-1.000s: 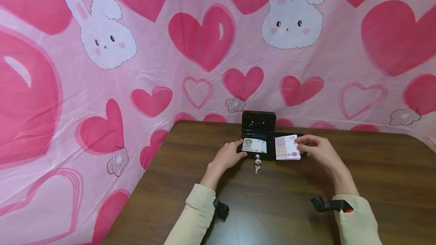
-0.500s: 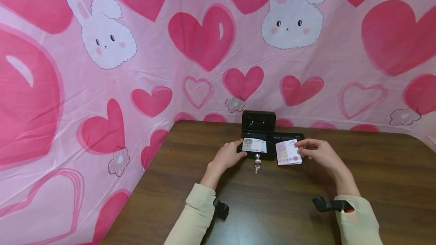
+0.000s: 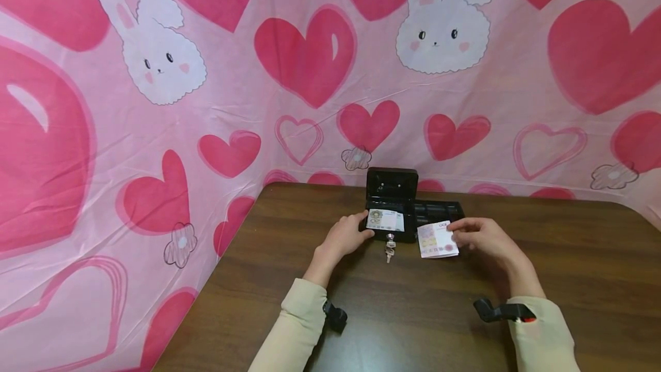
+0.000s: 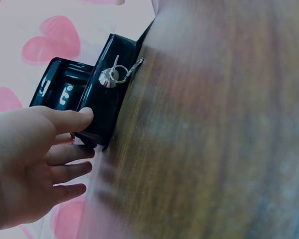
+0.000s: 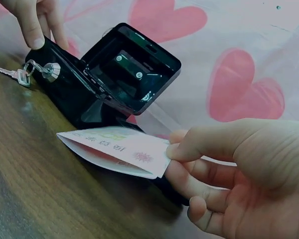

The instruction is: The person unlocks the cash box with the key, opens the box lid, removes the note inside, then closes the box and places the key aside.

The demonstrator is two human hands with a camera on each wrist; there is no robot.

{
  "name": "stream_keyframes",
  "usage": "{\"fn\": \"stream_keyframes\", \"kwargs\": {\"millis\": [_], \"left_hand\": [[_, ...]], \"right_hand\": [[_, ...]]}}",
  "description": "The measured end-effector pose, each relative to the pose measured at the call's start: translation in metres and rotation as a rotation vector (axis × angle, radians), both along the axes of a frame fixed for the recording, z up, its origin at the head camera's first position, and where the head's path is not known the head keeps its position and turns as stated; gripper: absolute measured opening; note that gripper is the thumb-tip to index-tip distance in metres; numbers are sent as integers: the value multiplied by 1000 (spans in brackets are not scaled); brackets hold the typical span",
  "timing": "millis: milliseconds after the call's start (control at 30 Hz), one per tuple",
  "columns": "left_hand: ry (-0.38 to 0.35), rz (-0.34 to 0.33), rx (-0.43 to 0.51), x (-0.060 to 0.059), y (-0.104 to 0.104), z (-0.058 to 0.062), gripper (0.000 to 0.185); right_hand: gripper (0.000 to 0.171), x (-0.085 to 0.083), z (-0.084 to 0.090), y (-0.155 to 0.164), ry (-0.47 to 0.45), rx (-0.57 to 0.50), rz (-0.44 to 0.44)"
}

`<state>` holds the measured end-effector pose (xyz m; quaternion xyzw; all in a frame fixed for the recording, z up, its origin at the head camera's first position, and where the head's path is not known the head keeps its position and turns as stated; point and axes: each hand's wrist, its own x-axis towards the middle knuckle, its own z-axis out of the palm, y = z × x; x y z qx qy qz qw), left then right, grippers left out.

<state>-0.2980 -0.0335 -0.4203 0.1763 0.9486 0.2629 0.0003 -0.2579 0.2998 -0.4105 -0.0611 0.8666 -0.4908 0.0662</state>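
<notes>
A small black cash box [image 3: 408, 236] stands on the table with its lid [image 3: 391, 183] raised at the back. Inside it lies a banknote [image 3: 382, 220]. My left hand [image 3: 343, 239] grips the box's left front corner, its thumb on the front face in the left wrist view. Keys [image 5: 21, 74] on a ring hang from the lock [image 5: 52, 71]. Between thumb and fingers, my right hand [image 3: 484, 239] pinches a folded purple-and-white banknote [image 3: 436, 240] by its right edge. This note is held above the table, just right of the box, its fold gaping in the right wrist view.
A black compartment tray [image 3: 439, 209] lies against the box's right side, partly behind the held note. The brown wooden table [image 3: 413, 314] extends in front. A pink heart-patterned cloth [image 3: 304, 62] hangs behind the table and to its left.
My right hand has drawn the folded banknote toward me and slightly down, away from over the black tray, so more of the tray shows. My left hand and the box have stayed still.
</notes>
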Motion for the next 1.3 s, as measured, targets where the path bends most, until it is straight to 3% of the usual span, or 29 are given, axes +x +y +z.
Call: {"fn": "stream_keyframes", "kwargs": {"millis": [367,633,1067,1300], "left_hand": [[0,-7,-3,0,0,2,60],[-5,-10,4,1,-1,4,59],[-5,-13,4,1,-1,2,58],[-2,-13,4,0,0,1,58]], "right_hand": [[38,-1,-8,0,-43,69,34],[37,-1,-3,-1,-62,128,-6],[39,0,9,-11,-10,135,-30],[37,-1,13,-23,99,154,-22]]}}
